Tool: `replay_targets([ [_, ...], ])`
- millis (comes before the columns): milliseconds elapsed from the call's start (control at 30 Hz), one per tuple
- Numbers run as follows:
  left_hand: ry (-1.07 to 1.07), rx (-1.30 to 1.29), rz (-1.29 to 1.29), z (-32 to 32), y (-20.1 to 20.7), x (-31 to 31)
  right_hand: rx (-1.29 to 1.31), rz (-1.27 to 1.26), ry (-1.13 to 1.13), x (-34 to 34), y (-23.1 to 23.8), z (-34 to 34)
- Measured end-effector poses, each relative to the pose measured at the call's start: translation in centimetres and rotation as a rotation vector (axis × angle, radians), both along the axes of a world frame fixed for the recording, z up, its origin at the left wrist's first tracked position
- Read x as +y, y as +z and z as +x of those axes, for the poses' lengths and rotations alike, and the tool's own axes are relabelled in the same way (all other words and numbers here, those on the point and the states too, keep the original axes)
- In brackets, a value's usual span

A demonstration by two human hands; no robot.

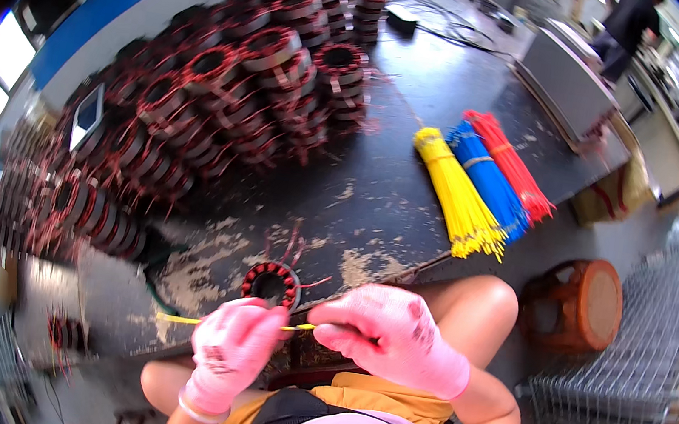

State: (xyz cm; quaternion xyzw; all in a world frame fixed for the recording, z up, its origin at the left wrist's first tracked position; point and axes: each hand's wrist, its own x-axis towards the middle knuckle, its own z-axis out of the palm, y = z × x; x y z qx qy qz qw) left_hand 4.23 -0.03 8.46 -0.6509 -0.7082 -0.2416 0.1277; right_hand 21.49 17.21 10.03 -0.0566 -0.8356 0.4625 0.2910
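Both of my hands wear pink gloves and are closed on one thin yellow wire (180, 319), held level above the table's front edge. My left hand (232, 348) grips it partway along, and one end sticks out to the left. The fingers of my right hand (392, 335) pinch the wire's other end, so only a short piece shows between the hands. Just beyond them a stator ring (272, 282) with red windings lies on the table, several loose red leads rising from it. My left hand partly covers its near side.
Tall stacks of similar stators (274, 58) fill the table's left and back. Yellow (458, 193), blue (488, 180) and red (509, 164) wire bundles lie at the right. A brown stool (576, 303) and a wire rack (612, 419) stand right; another person (630, 27) is far off.
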Motion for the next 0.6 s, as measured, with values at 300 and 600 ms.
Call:
replay_targets([
  [300, -0.047, -0.211, 0.120, 0.8, -2.2, 2.2, 0.979, -0.325, 0.451, -1.5, 11.4, 1.0],
  [600, -0.004, -0.172, 0.128, 0.0, -1.3, 0.7, 1.022, -0.297, 0.481, -2.4, 11.3, 2.6],
])
